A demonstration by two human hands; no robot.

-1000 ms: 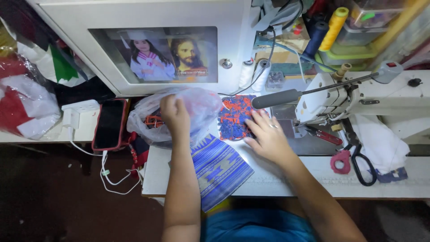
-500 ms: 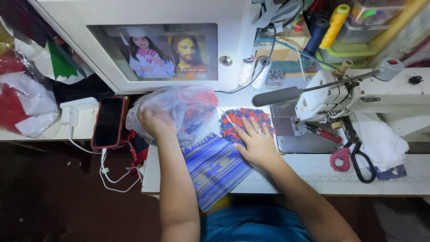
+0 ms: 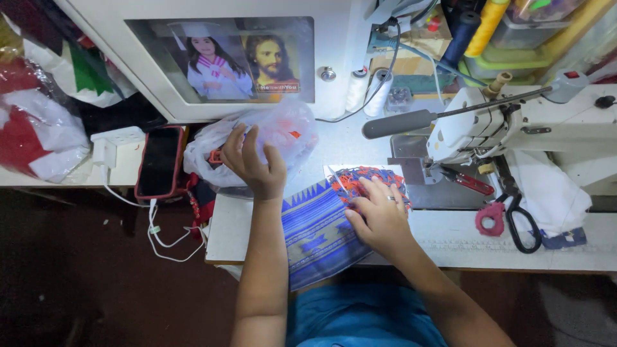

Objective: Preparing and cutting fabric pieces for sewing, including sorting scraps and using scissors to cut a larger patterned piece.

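At the front edge of a white sewing bench (image 3: 578, 247), a person's left hand (image 3: 254, 164) rests with fingers spread on a clear plastic bag (image 3: 283, 138) near the bench's left corner. The right hand (image 3: 379, 215), fingers spread, presses flat on a blue patterned cloth (image 3: 315, 234) and a red-and-blue fabric piece (image 3: 373, 178), beside the sewing machine (image 3: 514, 122). Pink-handled scissors (image 3: 508, 215) lie to the right.

Bright, sharp tabletop (image 3: 450, 231); floor (image 3: 96, 283) below perhaps too dark to read.
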